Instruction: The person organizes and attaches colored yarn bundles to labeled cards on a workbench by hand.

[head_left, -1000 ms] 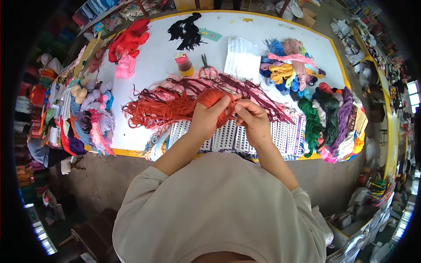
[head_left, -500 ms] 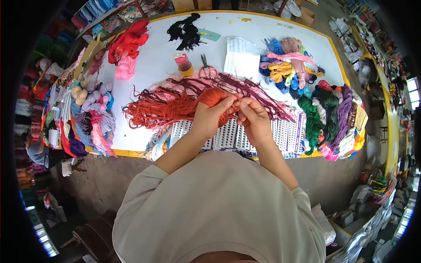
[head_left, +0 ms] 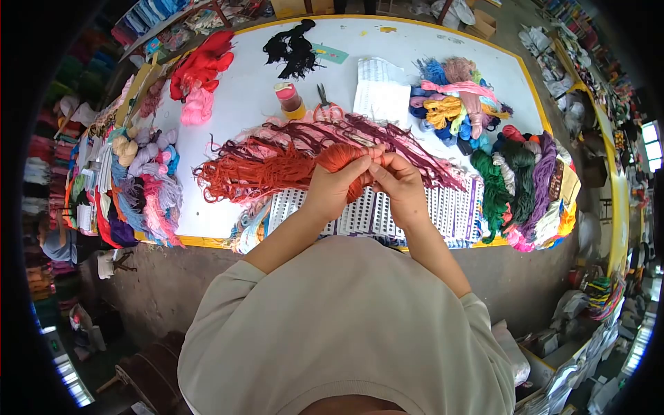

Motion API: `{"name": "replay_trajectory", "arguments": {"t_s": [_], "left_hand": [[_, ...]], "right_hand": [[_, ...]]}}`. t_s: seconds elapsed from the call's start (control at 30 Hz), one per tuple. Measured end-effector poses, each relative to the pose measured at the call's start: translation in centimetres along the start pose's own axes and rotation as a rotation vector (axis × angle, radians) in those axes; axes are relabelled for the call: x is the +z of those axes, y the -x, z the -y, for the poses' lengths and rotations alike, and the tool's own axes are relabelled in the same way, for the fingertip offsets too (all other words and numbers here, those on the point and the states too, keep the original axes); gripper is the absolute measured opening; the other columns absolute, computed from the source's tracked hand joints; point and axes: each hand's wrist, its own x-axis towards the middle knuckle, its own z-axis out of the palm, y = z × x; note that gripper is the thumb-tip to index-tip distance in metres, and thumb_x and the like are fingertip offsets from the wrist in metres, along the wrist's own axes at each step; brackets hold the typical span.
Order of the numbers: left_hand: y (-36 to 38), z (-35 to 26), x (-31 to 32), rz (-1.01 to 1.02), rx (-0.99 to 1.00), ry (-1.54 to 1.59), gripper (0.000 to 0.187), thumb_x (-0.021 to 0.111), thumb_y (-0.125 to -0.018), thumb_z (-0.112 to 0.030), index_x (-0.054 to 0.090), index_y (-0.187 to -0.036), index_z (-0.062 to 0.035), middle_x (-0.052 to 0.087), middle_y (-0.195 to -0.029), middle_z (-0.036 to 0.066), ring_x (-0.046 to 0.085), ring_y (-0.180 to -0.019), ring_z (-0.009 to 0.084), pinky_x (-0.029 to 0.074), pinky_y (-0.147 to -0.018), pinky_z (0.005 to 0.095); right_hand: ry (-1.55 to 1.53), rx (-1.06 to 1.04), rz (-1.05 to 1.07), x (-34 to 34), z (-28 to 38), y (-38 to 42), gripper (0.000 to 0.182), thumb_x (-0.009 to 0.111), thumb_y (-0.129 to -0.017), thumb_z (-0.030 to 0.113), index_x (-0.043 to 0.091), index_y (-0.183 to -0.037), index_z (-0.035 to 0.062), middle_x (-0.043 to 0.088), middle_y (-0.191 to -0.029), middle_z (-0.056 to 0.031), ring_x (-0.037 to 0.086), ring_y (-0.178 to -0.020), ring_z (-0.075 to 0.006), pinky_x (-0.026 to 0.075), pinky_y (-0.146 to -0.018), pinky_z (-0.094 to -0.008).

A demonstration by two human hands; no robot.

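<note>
A skein of rust-red thread (head_left: 333, 158) is gripped in my left hand (head_left: 332, 188), its loose ends trailing left across the table as a frayed bundle (head_left: 252, 173). My right hand (head_left: 400, 185) meets the left at the skein's right end, thumb and fingers pinched together on its strands. What exactly lies between those fingertips is too small to make out. Under the skein spread pink and maroon threads (head_left: 415, 155). Below both hands lie white cards with rows of dark holes (head_left: 443, 211).
Red-handled scissors (head_left: 324, 107) and a thread cone (head_left: 289, 100) stand beyond the hands, near white paper sheets (head_left: 380, 86). Black thread (head_left: 292, 50) lies at the back. Coloured skeins pile up at left (head_left: 149, 183) and right (head_left: 522, 180). A person (head_left: 59, 245) is at far left.
My fingers have shifted slightly at the skein's end; both hands have drawn closer together, thumbs nearly meeting. The skein has turned a little in my grip. The table things stay put.
</note>
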Motion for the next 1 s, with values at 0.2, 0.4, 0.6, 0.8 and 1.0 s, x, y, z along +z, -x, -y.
{"name": "replay_trajectory", "arguments": {"t_s": [0.2,0.4,0.6,0.8,1.0], "left_hand": [[-0.1,0.2,-0.3,-0.052,-0.04,0.075,0.018,0.054,-0.093,-0.007,0.06,-0.106,0.0041,0.063,-0.11,0.016,0.062,-0.099,0.0204,0.053,-0.083,0.0329],[-0.1,0.8,-0.3,-0.139,-0.012,-0.055,0.019,0.057,-0.093,-0.013,0.061,-0.104,0.001,0.064,-0.094,0.009,0.062,-0.079,0.0168,0.051,-0.068,0.0306],[-0.1,0.9,-0.4,-0.134,-0.016,-0.149,0.019,0.055,-0.094,-0.013,0.061,-0.103,0.0022,0.063,-0.096,0.006,0.061,-0.086,0.0137,0.051,-0.074,0.0283],[-0.3,1.6,-1.1,-0.17,-0.028,-0.122,0.018,0.055,-0.094,-0.012,0.061,-0.104,0.0019,0.064,-0.1,0.009,0.062,-0.088,0.0164,0.052,-0.078,0.0303],[-0.4,0.8,-1.0,-0.141,-0.031,0.031,0.018,0.051,-0.096,-0.014,0.059,-0.101,0.0007,0.065,-0.104,0.013,0.064,-0.088,0.0201,0.054,-0.072,0.0315]], "right_hand": [[-0.104,0.098,-0.081,0.2,0.3,0.1,0.01,0.061,-0.09,0.012,0.063,-0.097,0.0062,0.063,-0.087,0.0032,0.053,-0.069,-0.0039,0.043,-0.061,-0.0193],[-0.016,0.101,-0.07,0.1,-0.5,-0.3,0.015,0.053,-0.094,0.016,0.059,-0.104,0.0065,0.059,-0.079,0.0014,0.051,-0.063,-0.0062,0.042,-0.058,-0.0197],[0.069,0.09,-0.061,0.5,0.2,-0.7,0.017,0.059,-0.093,0.013,0.062,-0.107,0.0045,0.062,-0.086,0.0028,0.055,-0.069,-0.0035,0.045,-0.06,-0.0189],[-0.02,0.135,-0.058,0.3,-0.3,-1.0,0.012,0.058,-0.093,0.015,0.062,-0.102,0.0074,0.063,-0.087,0.0041,0.056,-0.071,-0.0039,0.046,-0.064,-0.0192],[-0.3,0.148,0.06,-0.6,-0.4,-0.8,0.009,0.053,-0.095,0.017,0.058,-0.094,0.0099,0.06,-0.083,0.0016,0.052,-0.065,-0.0057,0.047,-0.063,-0.0226]]}}
